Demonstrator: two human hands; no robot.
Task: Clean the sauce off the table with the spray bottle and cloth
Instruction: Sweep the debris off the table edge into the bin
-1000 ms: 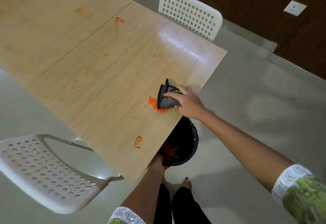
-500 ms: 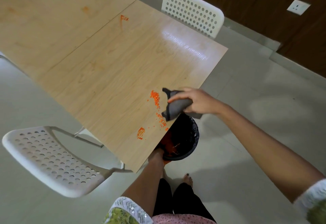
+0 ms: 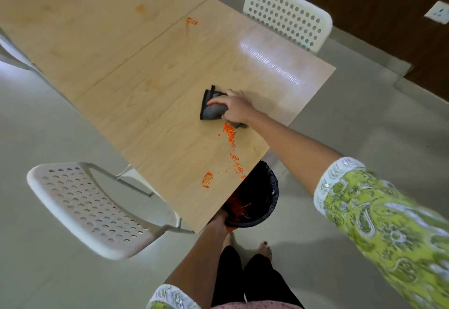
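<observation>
Near the wooden table's (image 3: 150, 104) end, the right hand (image 3: 237, 109) gripped the soft grey cloth (image 3: 211, 108) with curled fingers; it looked light and bunchable. Beyond that end the left hand (image 3: 220, 223) held the bin (image 3: 264, 194), fingers hidden.

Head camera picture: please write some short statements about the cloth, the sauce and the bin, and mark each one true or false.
1. The right hand holds the grey cloth on the table. True.
2. The table is free of sauce. False: an orange trail of sauce runs from the cloth toward the near edge, with other spots farther away.
3. A black bin sits below the table's near edge. True.
4. The left hand holds the spray bottle. False: it reaches down at the bin's rim; its fingers are hidden under the table.
5. Both chairs are black. False: the near chair and the far chair are white.
</observation>
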